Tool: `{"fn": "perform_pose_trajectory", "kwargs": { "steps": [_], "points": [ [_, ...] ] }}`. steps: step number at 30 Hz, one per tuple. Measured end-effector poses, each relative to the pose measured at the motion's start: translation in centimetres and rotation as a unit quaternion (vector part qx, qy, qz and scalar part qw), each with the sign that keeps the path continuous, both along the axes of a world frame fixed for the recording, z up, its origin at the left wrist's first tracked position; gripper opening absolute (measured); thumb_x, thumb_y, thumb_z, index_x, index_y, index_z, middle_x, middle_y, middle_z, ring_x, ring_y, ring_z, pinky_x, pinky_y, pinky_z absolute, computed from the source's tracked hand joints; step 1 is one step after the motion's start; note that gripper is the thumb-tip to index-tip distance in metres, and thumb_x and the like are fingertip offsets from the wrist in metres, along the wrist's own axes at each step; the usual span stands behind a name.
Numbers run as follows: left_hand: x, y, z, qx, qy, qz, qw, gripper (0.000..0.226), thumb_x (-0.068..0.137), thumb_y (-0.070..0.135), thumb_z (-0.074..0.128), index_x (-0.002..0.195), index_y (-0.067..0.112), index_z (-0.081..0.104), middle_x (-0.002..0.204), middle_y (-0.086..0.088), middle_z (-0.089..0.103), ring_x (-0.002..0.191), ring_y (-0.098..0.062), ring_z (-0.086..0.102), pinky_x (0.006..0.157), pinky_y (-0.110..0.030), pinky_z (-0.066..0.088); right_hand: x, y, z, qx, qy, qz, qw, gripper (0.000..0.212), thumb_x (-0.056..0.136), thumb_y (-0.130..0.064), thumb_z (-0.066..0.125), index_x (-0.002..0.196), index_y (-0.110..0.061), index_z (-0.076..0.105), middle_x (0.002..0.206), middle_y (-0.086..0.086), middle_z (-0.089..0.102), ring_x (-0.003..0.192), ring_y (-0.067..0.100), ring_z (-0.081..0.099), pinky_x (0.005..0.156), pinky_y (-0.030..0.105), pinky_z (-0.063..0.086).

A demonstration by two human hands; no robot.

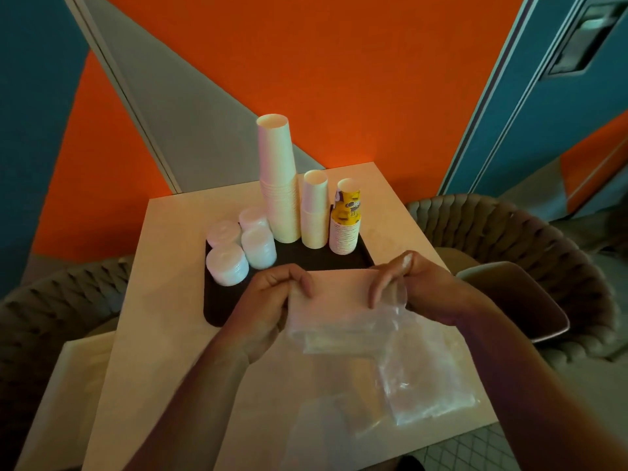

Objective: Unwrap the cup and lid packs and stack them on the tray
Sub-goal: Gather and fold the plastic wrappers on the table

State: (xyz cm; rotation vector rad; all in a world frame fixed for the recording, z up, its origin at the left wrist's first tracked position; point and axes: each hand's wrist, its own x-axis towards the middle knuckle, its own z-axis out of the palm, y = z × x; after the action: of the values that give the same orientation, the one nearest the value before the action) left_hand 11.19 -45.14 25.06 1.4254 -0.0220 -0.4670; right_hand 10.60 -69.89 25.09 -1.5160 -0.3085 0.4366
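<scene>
Both my hands have a grip on one clear plastic wrapper (pixel 343 311): my left hand (pixel 272 300) pinches its left edge and my right hand (pixel 407 287) its right edge, fingers curled. Beyond my grip, three cup stacks (pixel 282 185) and four lid stacks (pixel 238 246) already stand on the dark tray (pixel 217 311), so I judge little is left. I cannot tell if the wrapper is empty, and more clear plastic (pixel 424 379) below my grip on the surface (pixel 163 300) is blurred.

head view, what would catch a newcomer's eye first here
The tall stack of white cups stands at the back of the dark tray, against the orange wall. In front of it, the left hand and right hand grip a clear plastic wrapper.
</scene>
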Motion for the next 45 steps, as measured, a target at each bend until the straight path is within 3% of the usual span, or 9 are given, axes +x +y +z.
{"fn": "perform_pose_trajectory", "kwargs": {
  "steps": [6,9,12,19,25,31,37,41,45],
  "points": [
    [0.1,-7.0,0.5,-0.025,0.045,-0.020,0.998,0.032,0.094,0.021,0.056,0.068,0.017,0.076,0.075,-0.006,0.070,0.067,-0.014,0.065,0.060,-0.026,0.051,0.5,-6.9,-0.2,-0.028,-0.053,0.030,0.998,0.060,0.074,0.022,0.039,0.078,-0.020,0.083,0.106,0.015,0.072,0.099,0.038,0.066,0.084,0.051,0.055],
    [0.2,-11.4,-0.2,0.057,-0.030,-0.019,0.998,0.021,0.082,0.006,0.075,0.081,0.027,0.080,0.089,0.000,0.077,0.080,-0.012,0.070,0.067,-0.026,0.054,0.1,-11.1,-0.6,0.056,-0.002,0.011,0.998,0.019,0.077,-0.006,0.060,0.080,-0.010,0.078,0.102,0.019,0.066,0.095,0.032,0.064,0.080,0.040,0.051],
    [0.0,-14.9,-1.0,0.064,-0.063,-0.003,0.996,0.035,0.073,0.001,0.083,0.092,0.030,0.079,0.094,0.006,0.075,0.085,-0.009,0.069,0.070,-0.028,0.056,-0.6,-14.1,-1.6,0.165,0.088,-0.063,0.980,0.025,0.078,-0.031,0.067,0.071,-0.007,0.066,0.092,0.021,0.054,0.084,0.033,0.055,0.073,0.038,0.043],
    [-0.2,-21.7,-2.5,0.077,-0.126,-0.026,0.989,0.058,0.065,0.001,0.081,0.111,0.036,0.070,0.114,0.004,0.064,0.092,-0.013,0.066,0.072,-0.031,0.057,-1.9,-18.7,-3.8,0.023,0.038,-0.170,0.984,0.012,0.078,-0.011,0.076,0.080,-0.022,0.079,0.087,-0.001,0.074,0.084,0.012,0.069,0.072,0.026,0.056],
    [-1.0,-26.6,-4.3,0.068,-0.065,-0.003,0.996,0.029,0.084,0.003,0.075,0.099,0.027,0.078,0.110,0.000,0.071,0.093,-0.013,0.071,0.064,-0.025,0.056,-2.6,-22.5,-5.1,0.023,0.060,-0.226,0.972,0.029,0.089,0.010,0.065,0.106,-0.010,0.075,0.104,0.000,0.077,0.096,0.014,0.072,0.077,0.026,0.059],
    [0.1,-28.3,-6.0,0.100,-0.058,-0.067,0.991,0.060,0.072,0.010,0.087,0.118,0.045,0.070,0.136,0.015,0.054,0.123,-0.018,0.056,0.089,-0.043,0.060,-3.3,-26.0,-4.8,-0.083,0.061,-0.179,0.979,0.057,0.082,0.008,0.074,0.127,-0.028,0.069,0.105,-0.035,0.068,0.096,-0.007,0.066,0.078,0.019,0.057],
    [0.8,-29.5,-5.9,0.103,-0.042,-0.127,0.986,0.075,0.069,0.001,0.088,0.127,0.041,0.062,0.135,0.031,0.045,0.123,-0.018,0.052,0.081,-0.046,0.062,-3.3,-28.9,-5.1,-0.135,0.074,-0.161,0.975,0.070,0.080,0.006,0.077,0.132,-0.038,0.065,0.119,-0.017,0.053,0.103,0.017,0.061,0.090,0.034,0.060],
    [1.2,-30.1,-6.4,0.130,-0.031,-0.141,0.981,0.080,0.075,0.000,0.083,0.134,0.044,0.053,0.142,0.015,0.044,0.107,-0.023,0.067,0.076,-0.038,0.063,-2.7,-30.6,-7.2,-0.156,0.062,-0.173,0.971,0.070,0.080,0.003,0.077,0.134,-0.040,0.063,0.127,-0.019,0.049,0.109,0.011,0.057,0.084,0.023,0.059],
    [1.3,-30.0,-7.6,0.162,-0.050,-0.103,0.980,0.056,0.085,0.005,0.076,0.129,0.036,0.060,0.145,0.015,0.042,0.100,-0.015,0.071,0.078,-0.039,0.063,-2.0,-33.2,-11.5,-0.137,0.086,-0.272,0.949,0.059,0.084,0.002,0.073,0.127,-0.037,0.066,0.139,-0.005,0.047,0.120,0.020,0.053,0.096,0.043,0.057]
  ]
}}
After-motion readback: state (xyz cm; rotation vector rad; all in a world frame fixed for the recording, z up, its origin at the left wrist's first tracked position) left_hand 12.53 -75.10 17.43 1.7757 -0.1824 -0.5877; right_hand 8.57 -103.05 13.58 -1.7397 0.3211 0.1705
